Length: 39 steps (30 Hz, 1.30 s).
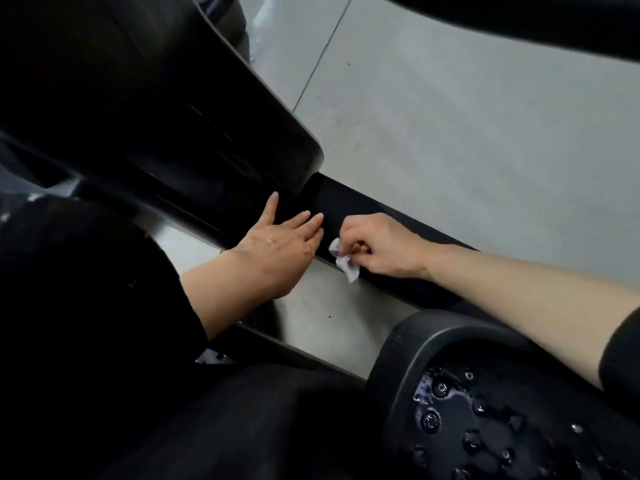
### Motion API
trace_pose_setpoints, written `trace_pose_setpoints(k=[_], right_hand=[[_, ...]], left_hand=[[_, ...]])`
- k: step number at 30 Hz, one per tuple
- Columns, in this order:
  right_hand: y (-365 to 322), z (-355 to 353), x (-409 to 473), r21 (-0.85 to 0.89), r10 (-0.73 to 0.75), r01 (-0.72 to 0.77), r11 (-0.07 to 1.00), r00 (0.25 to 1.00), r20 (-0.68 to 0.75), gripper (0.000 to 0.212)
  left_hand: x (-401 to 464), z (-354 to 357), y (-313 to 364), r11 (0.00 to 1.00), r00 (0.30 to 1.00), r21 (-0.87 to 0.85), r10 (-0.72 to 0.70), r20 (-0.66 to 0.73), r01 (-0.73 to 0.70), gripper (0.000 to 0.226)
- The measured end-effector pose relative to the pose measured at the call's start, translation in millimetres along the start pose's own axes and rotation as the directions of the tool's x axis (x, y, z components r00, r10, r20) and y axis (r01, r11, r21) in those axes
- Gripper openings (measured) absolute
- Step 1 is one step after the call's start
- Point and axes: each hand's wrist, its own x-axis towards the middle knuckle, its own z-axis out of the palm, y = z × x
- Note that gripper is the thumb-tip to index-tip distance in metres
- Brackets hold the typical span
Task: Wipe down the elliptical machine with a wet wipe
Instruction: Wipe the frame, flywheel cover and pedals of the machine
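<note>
I am seeing the right hand [375, 245] pinching a small crumpled white wet wipe [344, 259] in curled fingers, pressing it against the black rail [388, 216] of the elliptical machine. The left hand [277, 245] is lying flat just beside it, fingers straight and resting on the same rail, holding nothing. Above them the machine's dark housing [156, 116] is looming. A studded black foot pedal [485, 410] is sitting at lower right, and grey floor [450, 116] is spreading beyond.
</note>
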Motion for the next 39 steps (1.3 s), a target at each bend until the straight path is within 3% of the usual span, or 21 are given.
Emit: trace_pose_setpoints(k=[3,7,9,10,12,14,15,17,20,22,24,26,28,30,32,36,39], right_hand=[[31,-14,-32,0.008,0.120,-0.120,0.993,0.993,-0.012,0.016],[50,-20,-33,0.026,0.259,-0.268,0.963,0.900,-0.351,0.015],[34,-14,-6,0.057,0.243,-0.243,0.968,0.864,-0.442,0.011],[24,-10,2,0.059,0.183,-0.174,0.983,0.891,-0.415,0.010],[10,3,-2,-0.039,-0.021,0.012,0.999,0.975,-0.222,0.011],[13,5,-32,-0.086,-0.077,0.073,0.994,0.996,-0.049,0.011],[22,0,-48,-0.084,-0.033,0.029,0.996,0.999,-0.041,0.011],[49,-14,-71,-0.063,0.149,-0.164,0.984,0.970,-0.192,0.012],[75,-30,-61,-0.006,0.415,-0.457,0.890,0.815,-0.404,0.008],[56,-23,-41,0.050,0.392,-0.408,0.912,0.827,-0.403,0.011],[32,-6,-37,0.040,0.213,-0.210,0.977,0.943,-0.255,0.011],[22,3,-52,-0.016,0.094,-0.096,0.995,0.993,-0.071,0.012],[32,-4,-59,0.055,0.208,-0.204,0.978,0.973,-0.100,0.014],[42,-12,-45,0.141,0.353,-0.326,0.935,0.897,-0.268,0.015],[33,-11,-20,0.123,0.336,-0.313,0.942,0.858,-0.388,0.012],[8,7,-13,0.107,0.126,-0.105,0.989,0.971,-0.204,0.006],[26,-2,-37,0.086,0.192,-0.181,0.980,0.971,-0.143,0.008]], left_hand=[[1,10,3,0.996,1.000,0.082,0.019,0.006,-0.019,0.066],[5,10,8,0.994,1.000,0.110,0.014,0.026,-0.017,0.066],[6,8,8,0.995,1.000,0.098,0.009,0.028,-0.012,0.067],[6,8,9,0.996,1.000,0.092,0.002,0.029,-0.005,0.067],[6,6,10,0.996,0.999,0.084,-0.007,0.034,0.004,0.066],[5,5,13,0.997,1.000,0.081,-0.010,0.021,0.009,0.065],[6,5,13,0.997,1.000,0.071,-0.011,0.003,0.011,0.065],[10,5,14,0.998,0.999,0.055,0.010,-0.039,-0.008,0.065],[23,-2,19,0.994,0.993,0.054,0.094,-0.069,-0.091,0.066],[32,-7,23,0.994,0.990,0.033,0.111,-0.089,-0.109,0.066],[37,-9,24,0.994,0.990,0.011,0.112,-0.091,-0.111,0.067],[39,-10,23,0.993,0.991,-0.008,0.121,-0.051,-0.122,0.071],[39,-9,22,0.992,0.991,-0.023,0.127,-0.031,-0.128,0.075],[40,-9,21,0.990,0.991,-0.046,0.129,-0.039,-0.130,0.076],[40,-8,21,0.988,0.990,-0.076,0.131,-0.049,-0.134,0.079],[36,-4,15,0.983,0.989,-0.131,0.122,-0.084,-0.132,0.080],[35,-6,6,0.980,0.982,-0.191,0.024,-0.185,-0.060,0.069]])
